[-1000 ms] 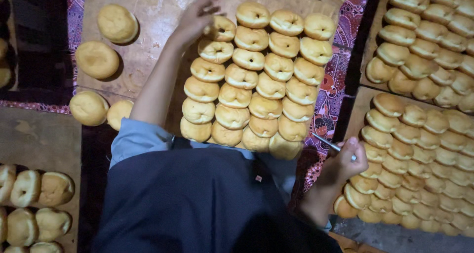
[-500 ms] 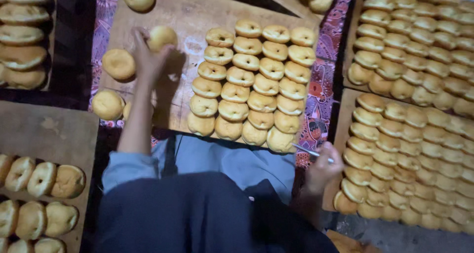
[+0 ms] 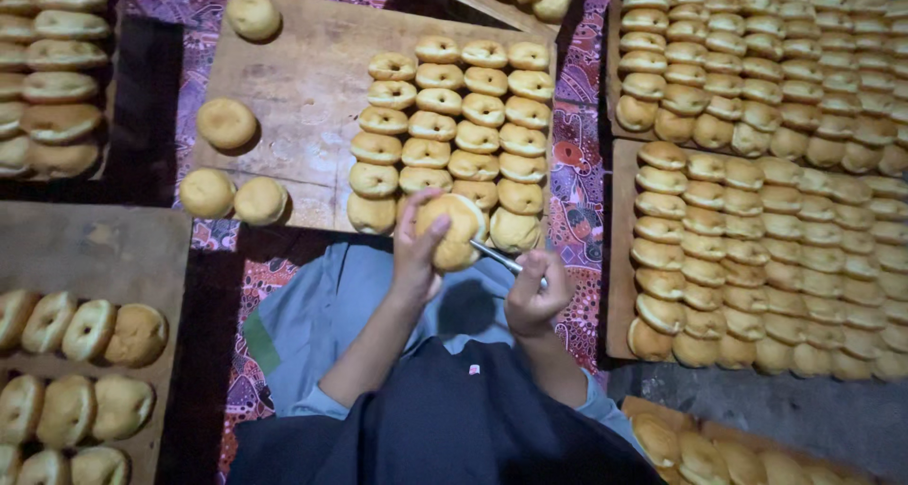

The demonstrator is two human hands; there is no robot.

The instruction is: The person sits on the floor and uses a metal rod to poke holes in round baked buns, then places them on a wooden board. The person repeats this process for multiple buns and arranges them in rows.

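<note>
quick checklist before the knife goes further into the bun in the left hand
1. Left hand grips the bun: ok.
2. Right hand closed on the knife: ok.
3. Blade tip at the bun's side: ok, though how deep it sits cannot tell.
4. Left fingers out of the blade's path: cannot tell, they wrap the bun's far side.
5. Bare space on the wooden board for setting it down: ok.

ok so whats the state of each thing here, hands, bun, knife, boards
left hand: shut on bun, lifted over lap
bun: whole, held, knife tip at its side
right hand: shut on knife
knife: blade pointed at bun
middle board: rows of cut buns, four loose uncut ones
right boards: packed with buns
</note>
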